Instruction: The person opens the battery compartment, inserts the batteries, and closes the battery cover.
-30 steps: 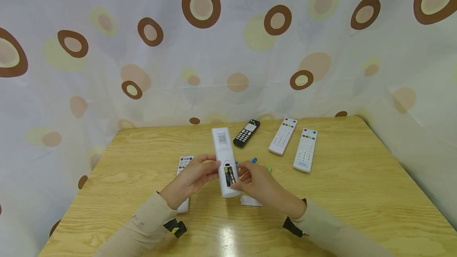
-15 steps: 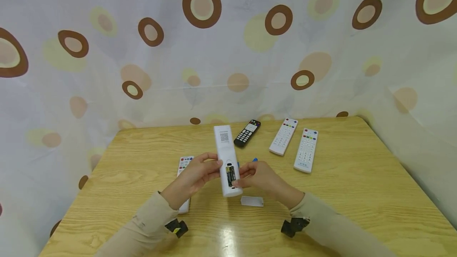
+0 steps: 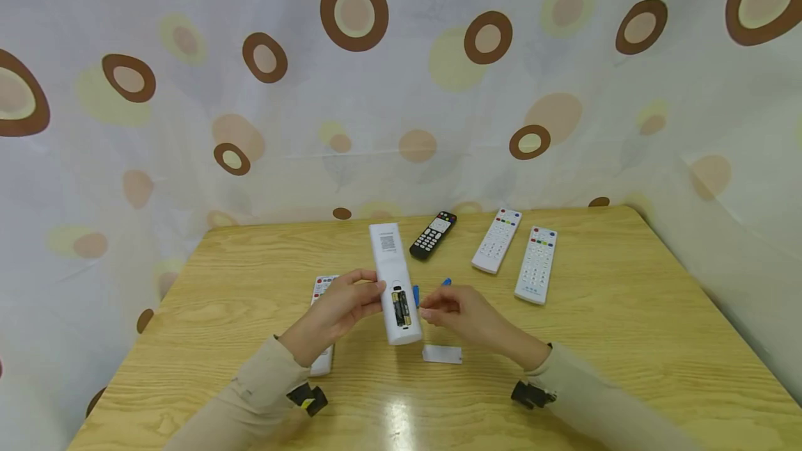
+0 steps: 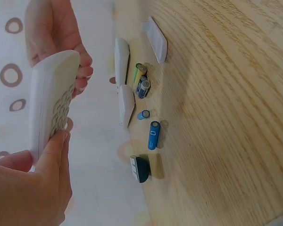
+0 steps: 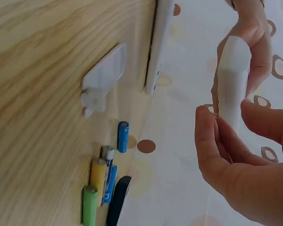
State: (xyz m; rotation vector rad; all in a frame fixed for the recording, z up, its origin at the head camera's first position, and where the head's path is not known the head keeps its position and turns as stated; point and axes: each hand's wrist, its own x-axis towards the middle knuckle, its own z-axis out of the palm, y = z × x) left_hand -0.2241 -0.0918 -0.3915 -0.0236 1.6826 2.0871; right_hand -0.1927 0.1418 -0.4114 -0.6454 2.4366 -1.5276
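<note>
My left hand [image 3: 341,308] grips a white remote control [image 3: 388,263] by its side, raised over the table with its back up. Its battery compartment has no cover on, and two dark-and-gold batteries [image 3: 401,308] lie inside side by side. In the left wrist view the keypad side of this remote [image 4: 61,108] shows, with the left fingers [image 4: 54,150] along it. Just right of the compartment is my right hand [image 3: 466,315], fingers loosely bent with nothing visible between them. A white battery cover [image 3: 442,353] lies on the table below.
Several loose batteries, including a blue one [image 4: 153,135] and a green one [image 5: 89,205], lie on the wooden table. A black remote [image 3: 432,235] and two white remotes [image 3: 496,241] [image 3: 536,264] lie farther back. Another white remote [image 3: 321,360] is partly hidden beneath my left arm.
My right hand has drawn back to the right from the battery compartment, where its thumb was pressing on the batteries. Both batteries now show fully. The remote has shifted only slightly in my left hand.
</note>
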